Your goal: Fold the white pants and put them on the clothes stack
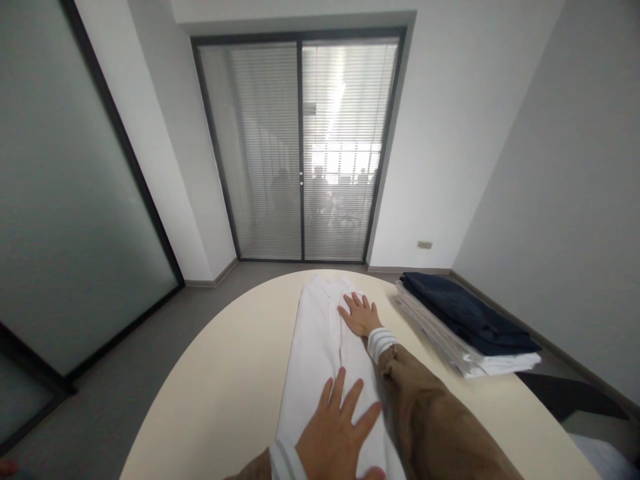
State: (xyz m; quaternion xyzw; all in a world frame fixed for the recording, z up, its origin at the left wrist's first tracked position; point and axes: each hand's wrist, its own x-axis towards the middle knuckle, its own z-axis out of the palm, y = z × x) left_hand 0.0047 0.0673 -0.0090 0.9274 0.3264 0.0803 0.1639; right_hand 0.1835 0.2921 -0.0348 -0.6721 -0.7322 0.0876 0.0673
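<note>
A white garment (323, 347), folded into a long narrow strip, lies lengthwise on the cream table (225, 380). My left hand (337, 430) rests flat on its near end, fingers spread. My right hand (361, 315) lies flat on the far part of the strip, near its right edge, with the brown sleeve and striped cuff stretching back toward me. Neither hand grips anything.
A stack of folded clothes (465, 323), white pieces below and a dark navy one on top, sits at the table's right edge. Beyond the table are grey floor, a glass wall on the left and a blinds-covered glass door (300, 153).
</note>
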